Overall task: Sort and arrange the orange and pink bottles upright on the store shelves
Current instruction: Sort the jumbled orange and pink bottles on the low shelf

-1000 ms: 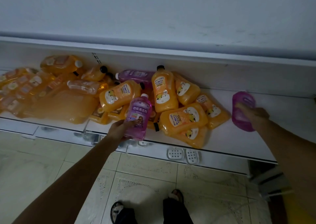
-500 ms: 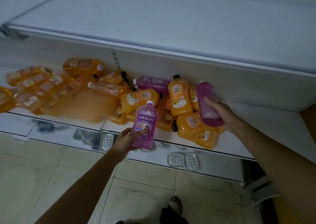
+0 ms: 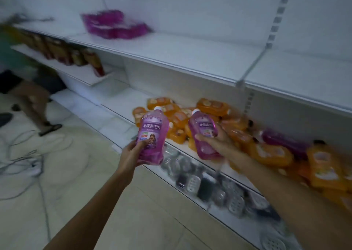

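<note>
The left hand (image 3: 133,152) curls its fingers round the lower body of a pink bottle (image 3: 153,135), held upright in the air off the front edge of the low shelf (image 3: 122,103). Just beside it, the right hand (image 3: 215,143) grips a second pink bottle (image 3: 204,133), tilted leftward, in front of the orange bottles (image 3: 274,154) heaped on that shelf.

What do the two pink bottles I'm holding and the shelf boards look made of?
Left pink bottle and right pink bottle: likely clear, slightly glossy plastic, since the purple liquid shows through around printed labels. Shelf boards: smooth matte white, probably painted metal; motion blur leaves that open.
</note>
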The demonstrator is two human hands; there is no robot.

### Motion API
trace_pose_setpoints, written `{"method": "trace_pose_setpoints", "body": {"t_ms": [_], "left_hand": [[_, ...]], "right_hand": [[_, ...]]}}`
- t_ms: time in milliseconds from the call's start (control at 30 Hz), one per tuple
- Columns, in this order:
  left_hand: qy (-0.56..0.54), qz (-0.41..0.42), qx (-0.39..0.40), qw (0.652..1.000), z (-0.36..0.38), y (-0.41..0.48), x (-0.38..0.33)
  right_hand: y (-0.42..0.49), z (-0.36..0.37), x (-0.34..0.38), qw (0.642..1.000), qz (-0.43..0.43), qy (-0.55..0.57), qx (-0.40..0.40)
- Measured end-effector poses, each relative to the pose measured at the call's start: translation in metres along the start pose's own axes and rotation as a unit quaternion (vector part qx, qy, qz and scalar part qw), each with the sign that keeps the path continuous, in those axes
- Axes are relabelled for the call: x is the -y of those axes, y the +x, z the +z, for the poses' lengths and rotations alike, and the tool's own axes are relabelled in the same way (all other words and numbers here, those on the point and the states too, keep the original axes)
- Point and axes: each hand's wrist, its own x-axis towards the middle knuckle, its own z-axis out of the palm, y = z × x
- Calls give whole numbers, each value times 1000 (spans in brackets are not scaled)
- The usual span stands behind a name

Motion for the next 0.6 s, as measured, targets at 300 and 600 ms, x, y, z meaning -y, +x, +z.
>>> {"method": "trace_pose_setpoints", "body": {"t_ms": [300, 600], "left_hand": [[9, 119, -79, 990, -122, 19, -119], [-60, 190, -72, 977, -139, 140, -224]], "right_hand": [[63, 155, 146, 976, -177, -33, 124], [187, 198, 271, 967, -245, -64, 26]]}}
